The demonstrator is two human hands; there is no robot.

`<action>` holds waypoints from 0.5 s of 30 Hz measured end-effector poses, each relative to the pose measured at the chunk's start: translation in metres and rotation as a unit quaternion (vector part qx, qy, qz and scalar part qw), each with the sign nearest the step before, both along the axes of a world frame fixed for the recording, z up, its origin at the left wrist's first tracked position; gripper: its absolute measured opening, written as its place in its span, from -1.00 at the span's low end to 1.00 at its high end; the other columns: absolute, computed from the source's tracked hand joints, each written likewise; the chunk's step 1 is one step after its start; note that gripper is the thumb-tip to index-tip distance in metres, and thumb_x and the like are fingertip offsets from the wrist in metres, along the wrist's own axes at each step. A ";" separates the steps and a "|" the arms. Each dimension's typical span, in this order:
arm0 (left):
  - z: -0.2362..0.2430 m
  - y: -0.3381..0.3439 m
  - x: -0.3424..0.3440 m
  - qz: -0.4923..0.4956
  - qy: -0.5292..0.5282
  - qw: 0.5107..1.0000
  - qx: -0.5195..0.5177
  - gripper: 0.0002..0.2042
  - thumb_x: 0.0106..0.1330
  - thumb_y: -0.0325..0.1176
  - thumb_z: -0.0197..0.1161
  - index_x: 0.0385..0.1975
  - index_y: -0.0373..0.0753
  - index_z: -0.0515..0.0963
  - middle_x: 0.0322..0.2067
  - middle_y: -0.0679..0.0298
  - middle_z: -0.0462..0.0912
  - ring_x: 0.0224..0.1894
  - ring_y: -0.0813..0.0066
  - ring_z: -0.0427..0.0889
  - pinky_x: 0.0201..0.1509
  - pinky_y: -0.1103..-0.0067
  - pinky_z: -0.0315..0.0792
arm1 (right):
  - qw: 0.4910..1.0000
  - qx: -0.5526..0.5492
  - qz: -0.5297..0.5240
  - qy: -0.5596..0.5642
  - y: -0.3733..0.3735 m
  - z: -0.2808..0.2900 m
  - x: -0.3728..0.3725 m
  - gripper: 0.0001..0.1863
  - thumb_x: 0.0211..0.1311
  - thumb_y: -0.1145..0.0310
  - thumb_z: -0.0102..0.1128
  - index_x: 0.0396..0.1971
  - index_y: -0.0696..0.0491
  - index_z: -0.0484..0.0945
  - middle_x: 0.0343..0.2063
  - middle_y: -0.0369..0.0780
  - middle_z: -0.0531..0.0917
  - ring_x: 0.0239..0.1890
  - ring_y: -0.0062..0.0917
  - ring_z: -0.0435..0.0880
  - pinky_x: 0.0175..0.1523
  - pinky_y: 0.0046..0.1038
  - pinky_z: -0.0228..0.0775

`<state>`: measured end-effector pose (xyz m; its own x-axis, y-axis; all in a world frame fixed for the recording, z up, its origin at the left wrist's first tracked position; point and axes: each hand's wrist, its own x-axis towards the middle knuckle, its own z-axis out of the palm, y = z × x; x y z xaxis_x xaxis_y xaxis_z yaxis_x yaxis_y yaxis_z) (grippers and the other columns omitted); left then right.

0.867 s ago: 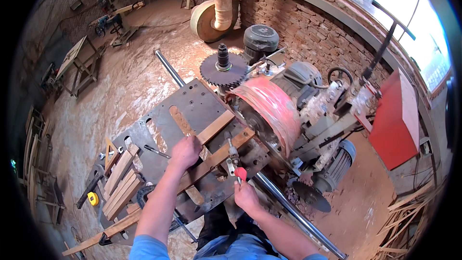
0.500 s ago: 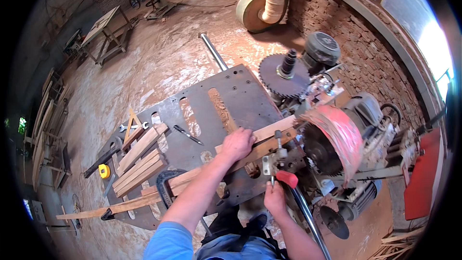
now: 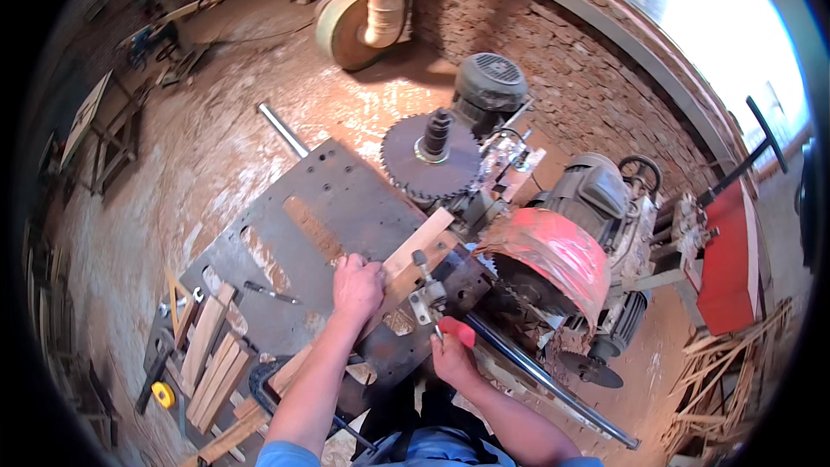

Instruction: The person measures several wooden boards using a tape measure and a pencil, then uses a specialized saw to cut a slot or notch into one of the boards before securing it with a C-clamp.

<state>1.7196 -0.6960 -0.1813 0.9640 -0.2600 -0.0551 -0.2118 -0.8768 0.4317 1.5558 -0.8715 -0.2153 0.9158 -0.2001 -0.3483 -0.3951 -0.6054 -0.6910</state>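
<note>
My left hand (image 3: 357, 287) presses with curled fingers on a wooden strip (image 3: 417, 242) lying across a grey metal sliding table (image 3: 346, 199). My right hand (image 3: 453, 361) pinches a thin metal rod at the clamp (image 3: 427, 301) on the table's near right edge, beside a red grip (image 3: 458, 331). The strip's far end juts past the table edge, between a flat-lying toothed saw blade (image 3: 430, 156) and an upright saw blade under a red cover (image 3: 558, 251). A black C-clamp (image 3: 262, 380) stands by my left forearm, over the strip's lower end.
On the table's left lie wood pieces (image 3: 216, 376), a pen (image 3: 272, 293), a yellow tape measure (image 3: 162, 394), a hammer (image 3: 156, 372) and a wooden set square (image 3: 177, 311). A steel rail (image 3: 553, 380) runs at the right. Thin offcuts (image 3: 718, 380) are heaped by a red panel (image 3: 731, 268).
The view has turned to the right. Relative to the saws, the table with the strip and clamp has slid a little away from me. Both hands keep their holds.
</note>
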 end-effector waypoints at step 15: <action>-0.001 -0.035 -0.034 -0.163 -0.086 0.980 0.075 -0.50 0.14 -0.08 0.39 -0.03 -0.31 0.54 -0.09 -0.05 0.54 0.03 -0.11 0.52 0.14 0.14 0.44 | 0.997 0.038 -0.062 0.002 -0.140 0.013 -0.180 -0.53 0.45 -0.03 -0.01 0.03 0.05 0.58 -0.12 0.01 0.69 -0.03 -0.01 0.65 0.09 -0.11 0.48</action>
<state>1.6853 -0.7307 -0.1823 0.8299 -0.5566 0.0392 -0.5489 -0.8017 0.2366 1.3758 -1.0119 -0.2021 0.8843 -0.2845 -0.3703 -0.4664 -0.4969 -0.7318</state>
